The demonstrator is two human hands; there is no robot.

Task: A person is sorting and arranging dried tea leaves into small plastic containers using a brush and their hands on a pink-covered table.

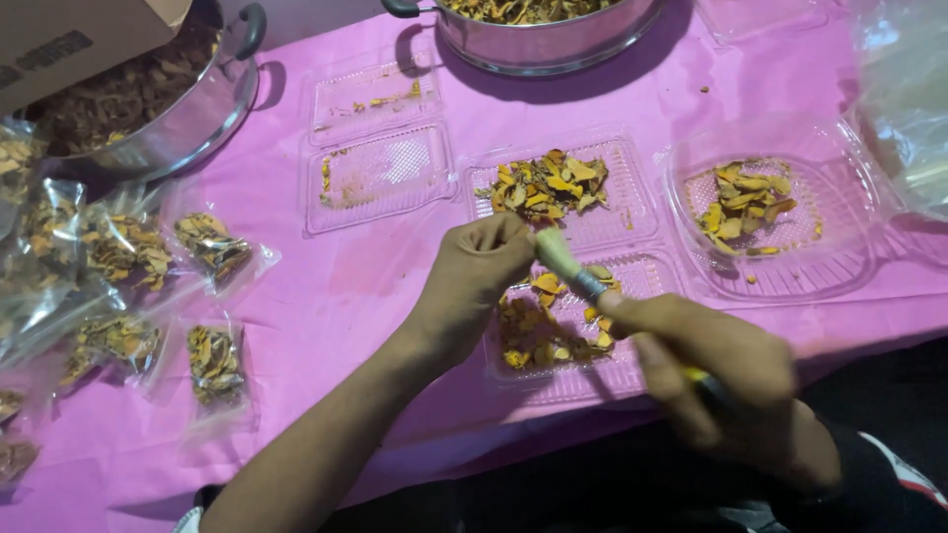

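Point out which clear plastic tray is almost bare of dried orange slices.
The open hinged tray at the upper left, beside the steel pot: it holds only a few crumbs, while the middle tray and the right tray each hold a pile.

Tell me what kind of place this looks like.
Likely a small home food-packing table: a pink tablecloth, clear plastic trays of dried yellow slices, sealed small bags, and steel pots.

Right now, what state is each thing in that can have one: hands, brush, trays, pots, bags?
Left hand: closed on something small, hidden.
Right hand: gripping the brush.
Brush: held, bristles at the left fingers.
Hinged tray: open, chips in both halves.
Square tray: open, part filled.
Far tray: open, nearly empty.
Pots: uncovered, filled.
Small bags: filled, lying flat.
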